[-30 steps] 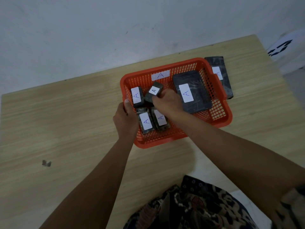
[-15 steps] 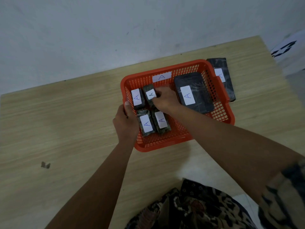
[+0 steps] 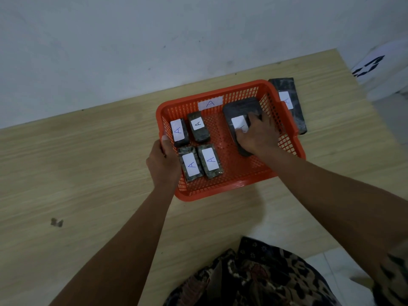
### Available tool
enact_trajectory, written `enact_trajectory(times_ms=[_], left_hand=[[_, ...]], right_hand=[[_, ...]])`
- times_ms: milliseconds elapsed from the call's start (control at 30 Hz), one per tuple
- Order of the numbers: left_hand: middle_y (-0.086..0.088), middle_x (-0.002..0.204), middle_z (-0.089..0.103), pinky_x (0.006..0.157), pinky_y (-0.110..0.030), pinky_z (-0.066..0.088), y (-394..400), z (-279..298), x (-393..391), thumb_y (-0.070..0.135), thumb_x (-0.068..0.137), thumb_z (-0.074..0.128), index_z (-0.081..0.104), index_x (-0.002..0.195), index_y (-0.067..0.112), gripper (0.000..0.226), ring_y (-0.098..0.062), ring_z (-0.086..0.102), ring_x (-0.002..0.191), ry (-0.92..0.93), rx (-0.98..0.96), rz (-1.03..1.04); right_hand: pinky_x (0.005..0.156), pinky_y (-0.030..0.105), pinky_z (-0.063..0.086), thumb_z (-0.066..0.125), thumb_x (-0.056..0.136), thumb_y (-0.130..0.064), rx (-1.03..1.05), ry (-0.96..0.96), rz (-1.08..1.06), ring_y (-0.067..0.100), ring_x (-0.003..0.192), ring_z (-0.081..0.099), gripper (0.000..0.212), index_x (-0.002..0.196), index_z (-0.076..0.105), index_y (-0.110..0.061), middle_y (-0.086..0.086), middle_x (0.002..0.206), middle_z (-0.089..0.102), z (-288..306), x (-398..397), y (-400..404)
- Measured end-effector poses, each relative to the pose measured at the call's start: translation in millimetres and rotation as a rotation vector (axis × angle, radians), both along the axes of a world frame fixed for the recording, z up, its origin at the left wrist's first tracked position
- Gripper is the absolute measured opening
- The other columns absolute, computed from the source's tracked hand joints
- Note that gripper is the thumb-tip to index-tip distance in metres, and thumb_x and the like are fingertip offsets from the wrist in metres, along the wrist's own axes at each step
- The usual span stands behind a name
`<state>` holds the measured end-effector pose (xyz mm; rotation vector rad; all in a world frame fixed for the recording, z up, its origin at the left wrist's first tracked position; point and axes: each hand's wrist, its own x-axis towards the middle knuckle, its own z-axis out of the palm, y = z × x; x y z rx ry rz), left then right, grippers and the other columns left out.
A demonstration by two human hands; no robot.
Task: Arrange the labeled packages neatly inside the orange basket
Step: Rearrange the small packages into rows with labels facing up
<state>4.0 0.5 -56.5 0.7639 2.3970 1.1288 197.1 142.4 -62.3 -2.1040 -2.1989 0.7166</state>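
Note:
The orange basket (image 3: 284, 151) sits on the wooden table, an "A" label on its far wall. Several small dark packages with white "A" labels lie in its left half, two at the back (image 3: 179, 133) (image 3: 198, 127) and two at the front (image 3: 190, 166) (image 3: 210, 161). A large dark flat package (image 3: 239, 110) lies tilted in the right half. My right hand (image 3: 256, 134) rests on it, fingers curled over its label and near edge. My left hand (image 3: 163, 163) grips the basket's left rim. Another long dark labeled package (image 3: 288, 102) lies on the table behind the basket's right wall.
The light wooden table (image 3: 77, 168) ends at a pale wall behind and at its right edge near a white bag (image 3: 384, 69). A small dark scrap (image 3: 57, 222) lies at the left. Patterned clothing (image 3: 254, 277) shows below.
My right hand has let go of the small package at the back, which now lies flat beside its neighbour, and has moved right onto the large flat package. My left hand stays on the rim.

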Motion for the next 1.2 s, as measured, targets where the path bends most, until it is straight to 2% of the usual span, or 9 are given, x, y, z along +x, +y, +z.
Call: enact_trajectory(times_ms=[100,267,567,667,767,900,1000,1067,1200], left_hand=[[0.003,0.071,0.059,0.060,-0.031,0.037,0.4,-0.3,0.3,0.042,0.102,0.030,0.059,0.085,0.009,0.047,-0.018,0.056,0.067,0.008,0.002,0.000],[0.001,0.077,0.061,0.063,-0.029,0.034,0.7,-0.2,1.2,0.040,0.102,0.030,0.060,0.087,0.010,0.045,-0.016,0.054,0.067,0.024,-0.011,-0.005],[-0.001,0.076,0.060,0.062,-0.030,0.034,1.7,-0.6,3.0,0.038,0.103,0.030,0.057,0.084,0.009,0.045,-0.018,0.054,0.066,0.073,-0.030,-0.004],[-0.004,0.082,0.063,0.064,-0.030,0.037,2.1,-1.4,3.0,0.038,0.103,0.030,0.059,0.090,0.008,0.044,-0.021,0.056,0.070,0.109,-0.044,-0.013],[-0.011,0.092,0.067,0.068,-0.035,0.044,3.8,-0.6,2.6,0.037,0.103,0.030,0.059,0.099,0.007,0.042,-0.028,0.060,0.078,0.129,-0.065,-0.017],[-0.011,0.111,0.065,0.075,-0.037,0.048,5.7,7.7,5.7,0.034,0.102,0.033,0.050,0.120,0.013,0.033,-0.033,0.064,0.096,0.246,-0.092,-0.102],[-0.012,0.147,0.044,0.101,-0.048,0.041,21.2,12.4,8.3,0.035,0.101,0.038,0.038,0.140,0.015,0.044,-0.032,0.043,0.134,0.462,-0.117,-0.213],[-0.012,0.147,0.044,0.108,-0.048,0.037,43.6,17.8,14.0,0.036,0.099,0.042,0.044,0.138,0.011,0.046,-0.029,0.039,0.137,0.553,-0.086,-0.320],[-0.011,0.129,0.061,0.102,-0.045,0.044,102.3,22.2,37.6,0.031,0.096,0.051,0.062,0.121,0.010,0.035,-0.028,0.054,0.121,0.585,-0.001,-0.570]], right_hand=[[0.112,0.053,0.032,0.068,0.080,-0.053,-0.058,0.082,-0.037,0.035,0.141,0.030,0.076,0.146,0.039,-0.030,0.007,0.157,0.019,3.3,-4.2,-2.1],[0.110,0.041,0.039,0.076,0.078,-0.047,-0.035,0.195,0.059,0.033,0.131,0.039,0.075,0.143,0.043,-0.029,0.006,0.149,0.023,2.0,-17.4,-23.4],[0.113,0.040,0.035,0.076,0.081,-0.038,-0.070,0.268,0.166,0.032,0.135,0.038,0.075,0.146,0.043,-0.022,0.007,0.154,0.025,1.3,-13.7,-21.8],[0.115,0.038,0.032,0.073,0.084,-0.035,-0.074,0.266,0.201,0.032,0.139,0.036,0.070,0.146,0.043,-0.021,0.008,0.159,0.021,3.5,-11.3,-23.9],[0.115,0.036,0.032,0.070,0.087,-0.031,-0.076,0.282,0.222,0.030,0.140,0.035,0.067,0.147,0.043,-0.020,0.008,0.158,0.026,9.4,-6.6,-22.7],[0.105,0.033,0.042,0.066,0.090,-0.027,0.033,0.336,0.272,0.024,0.126,0.050,0.049,0.137,0.054,-0.017,0.006,0.139,0.054,27.4,8.1,-20.5],[0.088,0.033,0.051,0.060,0.093,-0.028,0.217,0.414,0.223,0.017,0.103,0.062,0.028,0.118,0.067,-0.018,0.001,0.113,0.068,40.3,23.3,-13.0],[0.080,0.034,0.054,0.056,0.094,-0.029,0.338,0.475,0.173,0.013,0.091,0.064,0.023,0.108,0.070,-0.019,-0.003,0.102,0.070,47.4,35.4,-4.8],[0.073,0.028,0.051,0.057,0.094,-0.027,0.481,0.574,-0.071,0.011,0.082,0.064,0.018,0.101,0.071,-0.018,-0.004,0.093,0.071,58.9,64.3,20.5]])
